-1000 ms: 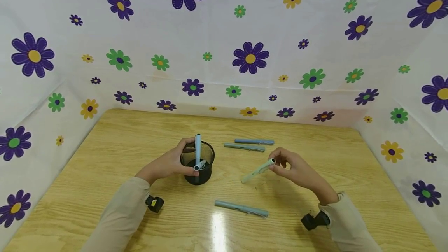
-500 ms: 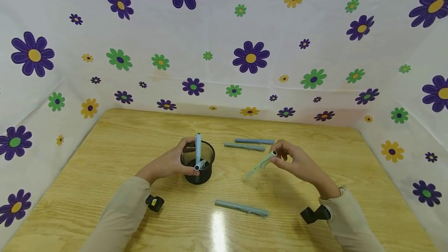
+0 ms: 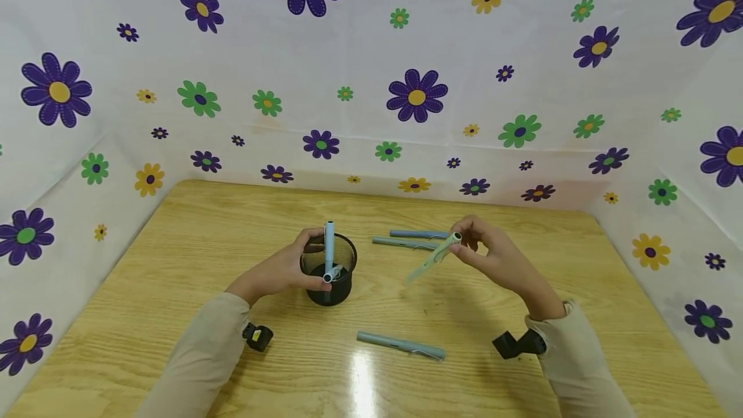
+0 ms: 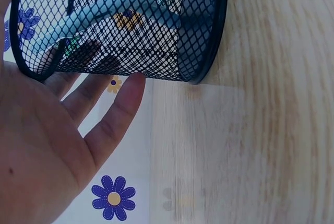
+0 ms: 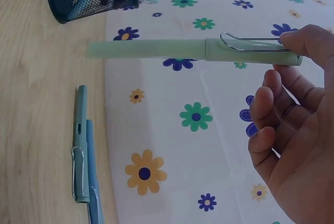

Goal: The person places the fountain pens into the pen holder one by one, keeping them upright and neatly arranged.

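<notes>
right hand [image 3: 492, 253] raised, pinching pen [image 5: 148, 49], left [image 3: 287, 268] gripping cup [image 3: 339, 292], front pen [image 3: 400, 345] head view only

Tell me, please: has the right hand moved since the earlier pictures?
Yes. In the head view, the right hand has moved away from the near pen, which lies where it did, towards the far edge of the table.

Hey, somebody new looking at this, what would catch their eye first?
Probably the flowered backdrop, its purple, green and yellow blooms rising behind the wooden table. Next, the pale green pen held tilted above the table in the right grip, and the black mesh cup in the left grip, with light blue pens inside.
</notes>
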`<control>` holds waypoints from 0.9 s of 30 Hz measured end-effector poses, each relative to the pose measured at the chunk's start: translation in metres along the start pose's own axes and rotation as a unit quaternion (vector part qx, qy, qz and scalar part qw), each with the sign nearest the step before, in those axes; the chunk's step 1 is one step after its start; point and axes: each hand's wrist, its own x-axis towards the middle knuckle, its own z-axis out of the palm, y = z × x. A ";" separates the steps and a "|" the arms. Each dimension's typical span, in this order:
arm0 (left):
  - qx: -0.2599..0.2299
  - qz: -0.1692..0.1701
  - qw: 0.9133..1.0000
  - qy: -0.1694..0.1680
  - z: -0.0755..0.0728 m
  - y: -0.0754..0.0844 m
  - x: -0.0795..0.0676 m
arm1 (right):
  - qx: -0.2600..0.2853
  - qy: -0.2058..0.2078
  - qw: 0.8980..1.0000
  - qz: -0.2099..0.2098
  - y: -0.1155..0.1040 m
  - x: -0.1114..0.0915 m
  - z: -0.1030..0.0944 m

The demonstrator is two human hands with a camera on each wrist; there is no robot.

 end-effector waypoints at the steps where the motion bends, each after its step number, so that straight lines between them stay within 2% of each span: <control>1: -0.001 0.001 1.000 0.000 0.000 0.000 0.000 | -0.002 0.001 1.000 0.002 -0.001 0.001 0.000; 12: -0.002 0.004 1.000 0.000 0.000 0.000 0.000 | -0.005 0.008 1.000 0.009 -0.018 0.019 -0.002; 27: -0.006 0.003 1.000 -0.003 -0.001 -0.001 0.000 | 0.011 0.019 0.999 -0.026 -0.038 0.053 0.005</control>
